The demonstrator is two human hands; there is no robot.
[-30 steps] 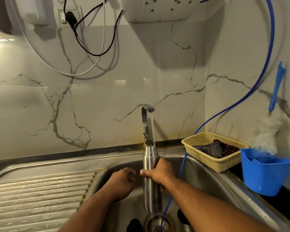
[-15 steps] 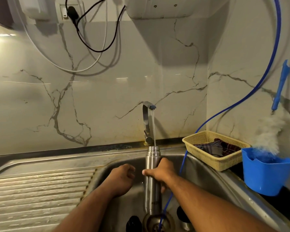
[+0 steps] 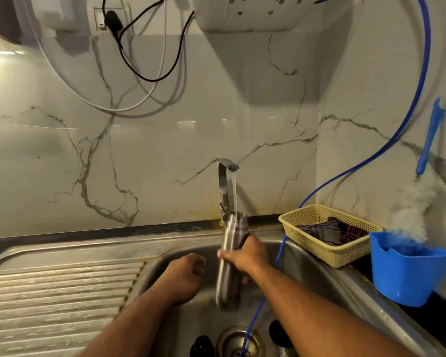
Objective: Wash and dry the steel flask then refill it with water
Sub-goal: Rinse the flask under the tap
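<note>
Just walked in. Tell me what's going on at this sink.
A person is rinsing a steel flask at the sink. The right hand grips the flask around its middle and holds it roughly upright under the running tap, with the water falling at its open top. The flask looks blurred, so it is probably being shaken. The left hand hangs loosely curled beside it over the basin, holding nothing.

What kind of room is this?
Most likely a home kitchen, at the washing-up corner: a steel sink with a ribbed drainboard, a tap running onto a steel flask, and a yellow basket of cloths on the counter beside it.
</note>
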